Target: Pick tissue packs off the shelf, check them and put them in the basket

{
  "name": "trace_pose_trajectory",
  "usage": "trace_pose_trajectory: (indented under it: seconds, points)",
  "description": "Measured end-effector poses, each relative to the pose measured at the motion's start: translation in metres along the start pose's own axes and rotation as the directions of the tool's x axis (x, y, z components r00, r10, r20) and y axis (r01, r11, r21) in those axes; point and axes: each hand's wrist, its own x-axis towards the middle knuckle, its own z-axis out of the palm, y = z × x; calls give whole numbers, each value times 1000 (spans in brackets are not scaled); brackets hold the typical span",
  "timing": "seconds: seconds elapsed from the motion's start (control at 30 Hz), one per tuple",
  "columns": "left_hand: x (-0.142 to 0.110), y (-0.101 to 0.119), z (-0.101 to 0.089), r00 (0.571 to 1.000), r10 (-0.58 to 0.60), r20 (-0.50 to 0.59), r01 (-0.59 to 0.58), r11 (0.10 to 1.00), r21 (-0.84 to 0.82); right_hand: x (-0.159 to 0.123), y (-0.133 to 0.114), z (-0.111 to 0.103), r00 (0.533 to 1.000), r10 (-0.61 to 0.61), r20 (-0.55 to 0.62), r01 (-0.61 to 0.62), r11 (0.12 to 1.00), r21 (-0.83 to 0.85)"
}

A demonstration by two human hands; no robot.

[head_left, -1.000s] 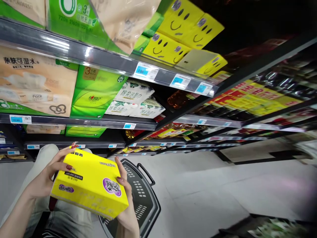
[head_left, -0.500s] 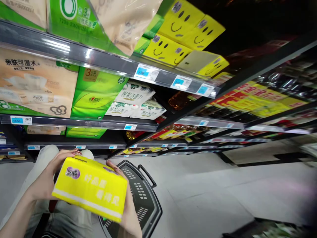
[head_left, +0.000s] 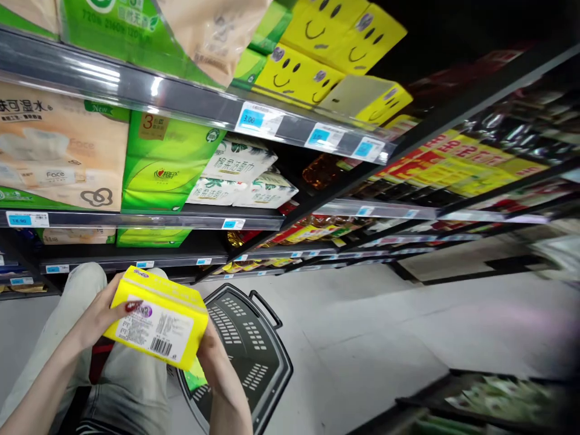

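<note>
Glossy-edged shelves (head_left: pixel 181 220) behind a boxy yellow pack (head_left: pixel 156 320) between both hands (head_left: pixel 97 320)

A person's left forearm (head_left: pixel 49 377) and right forearm (head_left: pixel 231 396) are reaching forward, bare; the left hand (head_left: pixel 100 315) is gripping, its red-nailed thumb (head_left: pixel 131 306) showing on top; the right hand (head_left: pixel 209 349) is clasping opposite, fingers mostly hidden.

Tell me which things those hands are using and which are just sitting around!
Held or nearest:
yellow pack, in left hand and right hand
black basket on the floor

Just sitting on shelves:
smiley packs
white packs
green pack
</note>
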Motion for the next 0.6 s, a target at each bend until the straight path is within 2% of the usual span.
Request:
trace_pose_trajectory:
  seconds: [0.07, 0.13, 0.17, 0.23, 0.3, 0.33, 0.4, 0.43, 0.47, 0.5, 0.53, 0.57, 0.6]
  points:
    - [5, -7, -5, 989, 110, 96, -125, 980, 157, -5, -1, -19, 987, 97, 127, -107, 992, 73]
    - [12, -15, -1, 944, 218, 247, -293, 898, 328, -12, -4, -36, 966, 175, 190, -193, 978, 78]
    - [15, -18, 5, 900, 257, 351, -386, 844, 373, -17, -7, -44, 960, 188, 207, -195, 981, 12]
    - [22, -24, 26, 791, 288, 539, -531, 761, 372, -31, -10, -60, 945, 204, 255, -139, 958, -250]
    - [27, -33, 52, 708, 288, 645, -610, 709, 353, -48, -6, -81, 921, 254, 297, -64, 849, -525]
    - [29, -39, 63, 696, 277, 663, -628, 682, 375, -57, 0, -95, 914, 288, 286, -54, 785, -617]
    - [32, -59, 77, 727, 248, 640, -633, 605, 484, -73, 22, -130, 940, 311, 140, -123, 692, -711]
    - [34, -72, 78, 758, 236, 608, -617, 560, 552, -78, 37, -151, 955, 297, -2, -202, 645, -737]
    - [35, -87, 73, 799, 235, 554, -584, 523, 621, -79, 55, -174, 948, 262, -181, -306, 587, -750]
    - [36, -102, 63, 834, 225, 503, -542, 498, 677, -77, 74, -197, 904, 219, -366, -426, 519, -741]
    - [36, -116, 50, 866, 228, 446, -499, 477, 724, -72, 94, -219, 834, 159, -528, -537, 455, -710]
    - [35, -129, 32, 888, 267, 373, -457, 438, 774, -64, 114, -240, 765, 122, -632, -618, 415, -668]
    - [32, -139, 13, 931, 260, 255, -341, 374, 863, -53, 134, -258, 707, 96, -701, -675, 388, -627]
